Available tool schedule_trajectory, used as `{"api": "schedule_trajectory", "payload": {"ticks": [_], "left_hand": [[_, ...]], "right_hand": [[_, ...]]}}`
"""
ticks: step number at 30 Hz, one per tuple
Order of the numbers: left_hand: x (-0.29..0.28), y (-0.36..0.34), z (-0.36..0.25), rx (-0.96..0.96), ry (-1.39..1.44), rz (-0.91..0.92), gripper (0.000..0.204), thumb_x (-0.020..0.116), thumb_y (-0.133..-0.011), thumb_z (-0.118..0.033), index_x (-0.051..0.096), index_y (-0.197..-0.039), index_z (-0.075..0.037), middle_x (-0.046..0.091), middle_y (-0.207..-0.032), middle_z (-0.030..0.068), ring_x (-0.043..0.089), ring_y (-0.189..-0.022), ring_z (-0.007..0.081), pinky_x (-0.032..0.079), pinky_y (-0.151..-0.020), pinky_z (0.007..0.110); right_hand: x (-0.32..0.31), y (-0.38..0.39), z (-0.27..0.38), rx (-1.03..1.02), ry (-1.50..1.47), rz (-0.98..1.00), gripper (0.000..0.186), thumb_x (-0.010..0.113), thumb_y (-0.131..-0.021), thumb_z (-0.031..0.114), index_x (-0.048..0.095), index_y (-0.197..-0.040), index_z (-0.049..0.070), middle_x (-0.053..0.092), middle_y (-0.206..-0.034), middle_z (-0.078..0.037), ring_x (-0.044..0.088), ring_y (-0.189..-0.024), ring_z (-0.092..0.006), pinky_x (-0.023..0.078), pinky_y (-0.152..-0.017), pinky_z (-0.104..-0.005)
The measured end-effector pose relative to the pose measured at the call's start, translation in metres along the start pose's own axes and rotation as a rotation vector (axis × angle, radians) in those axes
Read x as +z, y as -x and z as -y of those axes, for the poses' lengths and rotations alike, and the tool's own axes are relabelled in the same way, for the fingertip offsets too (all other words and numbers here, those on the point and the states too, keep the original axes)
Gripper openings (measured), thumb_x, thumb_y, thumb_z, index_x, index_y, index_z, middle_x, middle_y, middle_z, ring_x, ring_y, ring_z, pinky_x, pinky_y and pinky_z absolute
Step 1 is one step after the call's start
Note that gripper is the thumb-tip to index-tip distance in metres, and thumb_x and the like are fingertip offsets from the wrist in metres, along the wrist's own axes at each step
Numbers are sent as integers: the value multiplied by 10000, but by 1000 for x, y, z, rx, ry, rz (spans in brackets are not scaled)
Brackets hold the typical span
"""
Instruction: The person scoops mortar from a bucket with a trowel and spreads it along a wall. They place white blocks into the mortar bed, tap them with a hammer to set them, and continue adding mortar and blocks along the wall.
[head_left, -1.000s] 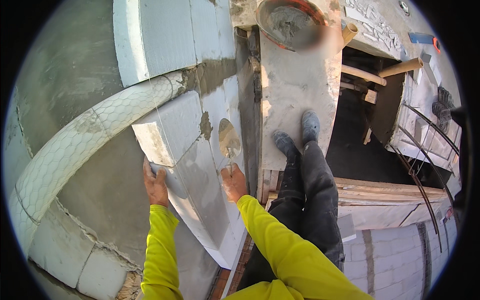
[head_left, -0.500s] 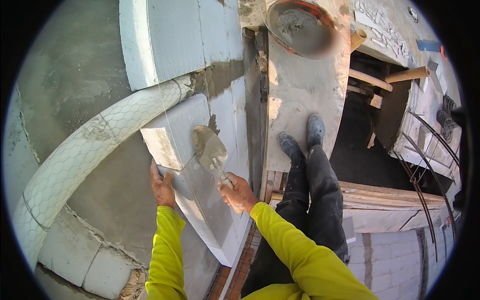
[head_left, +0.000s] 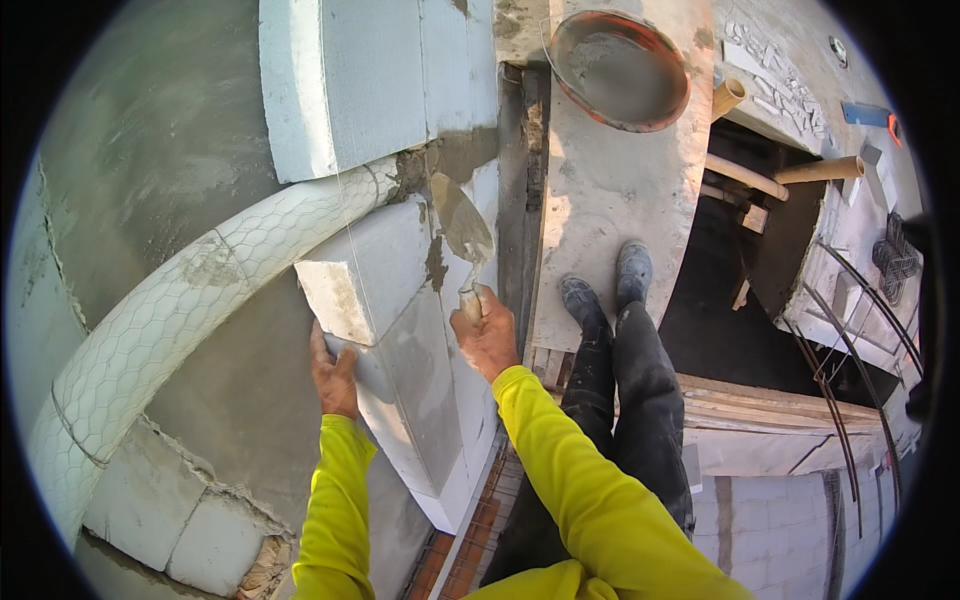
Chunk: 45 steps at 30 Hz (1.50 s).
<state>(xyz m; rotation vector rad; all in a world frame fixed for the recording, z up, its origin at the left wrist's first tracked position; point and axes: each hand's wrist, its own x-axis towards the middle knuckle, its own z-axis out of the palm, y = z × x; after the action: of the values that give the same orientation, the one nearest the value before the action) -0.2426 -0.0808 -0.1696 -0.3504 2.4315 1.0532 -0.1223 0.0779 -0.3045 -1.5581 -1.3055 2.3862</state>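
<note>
My right hand (head_left: pixel 487 333) is closed round the handle of a mortar-smeared trowel (head_left: pixel 463 222). The pointed blade is directed away from me, over the far right part of the pale wall blocks. A smear of wet mortar (head_left: pixel 436 262) lies on the blocks just left of the trowel. My left hand (head_left: pixel 335 380) rests against the left side of a light grey block (head_left: pixel 405 345), its fingers stretched and apart. Beyond that hand, a whitish block with a rough end (head_left: pixel 338 300) adjoins the grey one. A thin string (head_left: pixel 352 240) runs above the blocks.
A mesh-wrapped white pipe (head_left: pixel 200 270) curves across the left. Farther off stands an orange-rimmed mortar tub (head_left: pixel 622 72) on the plank (head_left: pixel 610 180) under my boots. A dark opening (head_left: pixel 700 290) lies to the right, with pipes (head_left: pixel 820 170) and bent steel bars (head_left: pixel 840 390) around it.
My right hand has carried the trowel forward and to the right, and its blade has turned. My left hand stays against the block. The whole view has shifted slightly.
</note>
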Motion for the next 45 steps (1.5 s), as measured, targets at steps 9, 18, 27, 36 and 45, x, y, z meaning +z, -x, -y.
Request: {"api": "schedule_trajectory", "payload": {"ticks": [9,18,27,36,45], "left_hand": [[-1,1,2,-39,-3,-11,748,538,-826,-5,310,-1537,46,412,-1499,162,396,-1374,257,264,-1169,338],[-1,1,2,14,-3,31,704,534,-865,0,308,-1529,62,392,-1508,160,394,-1374,251,257,-1167,329],[-2,2,4,50,17,55,699,541,-866,-3,314,-1524,64,394,-1507,173,394,-1374,260,264,-1163,334],[4,2,-7,66,-92,37,722,528,-870,-18,272,-1539,74,416,-1496,183,401,-1371,259,259,-1174,341],[6,4,-7,11,86,58,734,522,-863,14,259,-1546,63,372,-1531,179,354,-1409,263,224,-1194,360]], "right_hand": [[-44,-14,-21,671,-120,402,363,601,-942,418,616,-1107,95,525,-733,-48,552,-528,-151,474,-454,-317],[-53,82,-68,890,-268,595,381,591,-926,494,585,-1027,127,534,-714,-59,564,-466,-182,477,-389,-349],[-6,27,-10,733,-534,558,351,604,-922,471,577,-1017,134,545,-746,-40,563,-518,-167,480,-450,-343],[7,27,-9,642,-273,452,315,578,-950,403,568,-1059,107,555,-773,-47,569,-538,-163,512,-475,-355],[4,33,13,708,-229,430,333,573,-968,411,548,-1024,83,546,-758,-41,559,-519,-156,493,-448,-340]]}}
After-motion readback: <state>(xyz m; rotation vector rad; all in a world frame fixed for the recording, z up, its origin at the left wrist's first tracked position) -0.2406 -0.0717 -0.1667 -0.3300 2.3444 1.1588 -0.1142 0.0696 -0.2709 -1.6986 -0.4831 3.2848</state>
